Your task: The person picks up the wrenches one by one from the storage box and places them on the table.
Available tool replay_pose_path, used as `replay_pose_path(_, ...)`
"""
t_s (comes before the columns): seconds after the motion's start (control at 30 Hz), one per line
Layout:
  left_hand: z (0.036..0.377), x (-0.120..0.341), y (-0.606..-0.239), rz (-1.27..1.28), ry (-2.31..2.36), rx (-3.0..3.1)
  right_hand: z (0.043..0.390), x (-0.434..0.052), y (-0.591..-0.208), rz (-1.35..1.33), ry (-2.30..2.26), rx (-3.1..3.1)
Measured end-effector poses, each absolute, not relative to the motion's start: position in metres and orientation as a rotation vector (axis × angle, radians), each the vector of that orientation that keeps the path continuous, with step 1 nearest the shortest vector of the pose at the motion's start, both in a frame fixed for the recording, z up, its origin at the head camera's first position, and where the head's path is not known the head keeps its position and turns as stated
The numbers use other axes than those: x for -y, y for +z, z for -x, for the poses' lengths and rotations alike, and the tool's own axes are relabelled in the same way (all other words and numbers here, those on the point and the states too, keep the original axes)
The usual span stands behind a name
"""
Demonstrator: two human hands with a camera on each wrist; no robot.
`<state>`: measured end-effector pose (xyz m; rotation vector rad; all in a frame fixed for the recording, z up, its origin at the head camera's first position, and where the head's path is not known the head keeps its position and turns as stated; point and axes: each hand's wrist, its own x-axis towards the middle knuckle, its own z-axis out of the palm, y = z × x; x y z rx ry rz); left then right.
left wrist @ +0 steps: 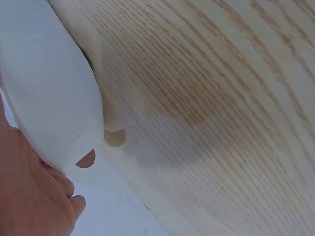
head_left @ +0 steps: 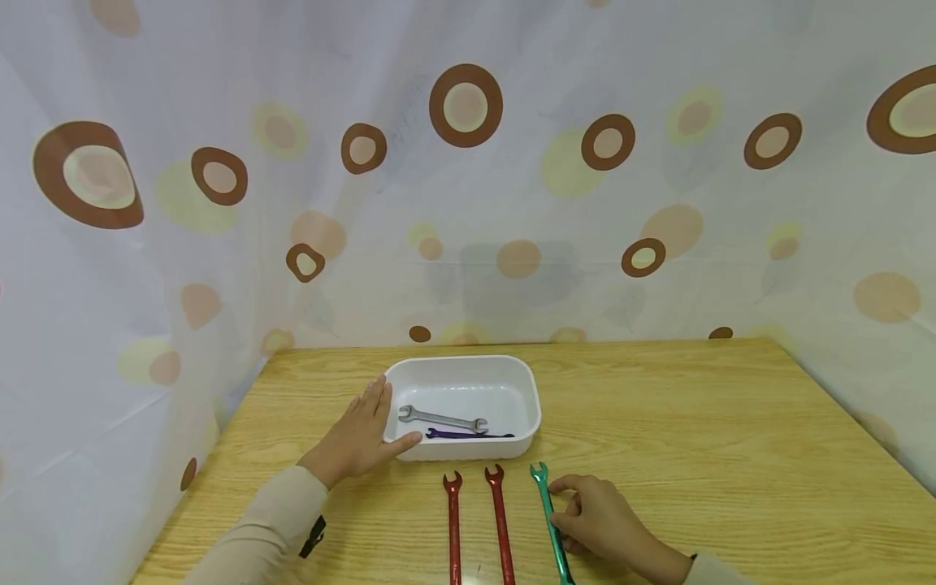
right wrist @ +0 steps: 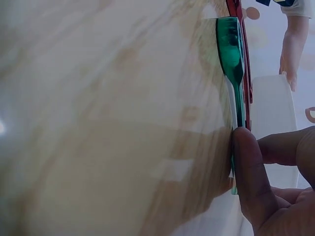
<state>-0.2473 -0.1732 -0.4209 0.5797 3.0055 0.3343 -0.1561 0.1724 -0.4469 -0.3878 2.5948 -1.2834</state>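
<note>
A white tray [head_left: 532, 406] stands mid-table and holds a grey wrench [head_left: 442, 419] and a purple wrench [head_left: 468, 435]. My left hand [head_left: 371, 424] lies flat against the tray's left end, fingers straight and thumb along its front wall; the left wrist view shows the tray wall [left wrist: 49, 98] beside the hand [left wrist: 29, 196]. In front of the tray lie two red wrenches [head_left: 453, 528] [head_left: 500, 520] and a green wrench [head_left: 548, 512]. My right hand [head_left: 569, 513] pinches the green wrench [right wrist: 231, 54] at mid-handle, the thumb [right wrist: 248, 167] on its edge. The wrench lies on the table.
The wooden table [head_left: 695, 439] is bare to the right and behind the tray. A spotted curtain [head_left: 468, 203] closes off the back and both sides. The table's left edge [head_left: 219, 455] runs close to my left arm.
</note>
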Motion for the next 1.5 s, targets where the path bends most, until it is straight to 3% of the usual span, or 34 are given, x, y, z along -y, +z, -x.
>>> replay_pose_path(0.6,0.248,0.173,-0.420,-0.575,0.316,-3.000,0.158,-0.173,-0.441,0.432,-1.304,-2.563)
replay_pose_path(1.0,0.249,0.173,-0.422,-0.589,0.320,-2.997,0.163,-0.153,-0.406,0.645,-1.451,-2.442)
replay_pose_path(1.5,0.250,0.174,-0.422,-0.574,0.326,-2.993,0.202,-0.111,-0.378,0.828,-1.547,-2.575)
